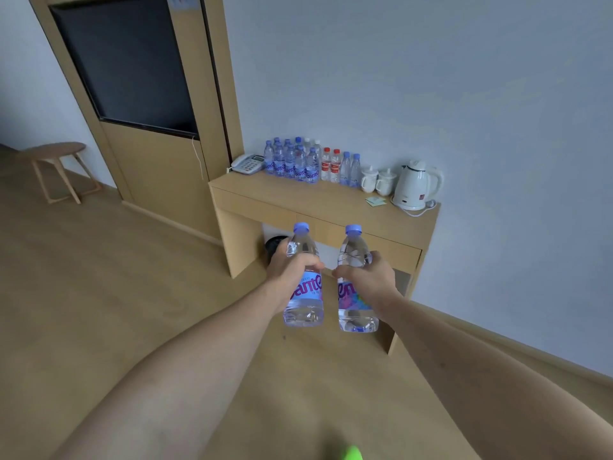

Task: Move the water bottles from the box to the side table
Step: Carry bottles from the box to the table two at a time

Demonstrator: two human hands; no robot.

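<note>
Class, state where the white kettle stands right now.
The white kettle stands at the side table's right end, beside two white cups.

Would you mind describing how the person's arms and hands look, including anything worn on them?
Both forearms are bare as far as the view shows: no sleeves, gloves, watch or bracelet visible. The left hand and right hand are bare too, with no rings that I can make out on the fingers. No markings or cables appear on either arm.

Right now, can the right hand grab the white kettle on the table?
Probably not yet. The right hand already grips a water bottle, so its fingers are busy, and the kettle stands farther off at the table's far right end.
</note>
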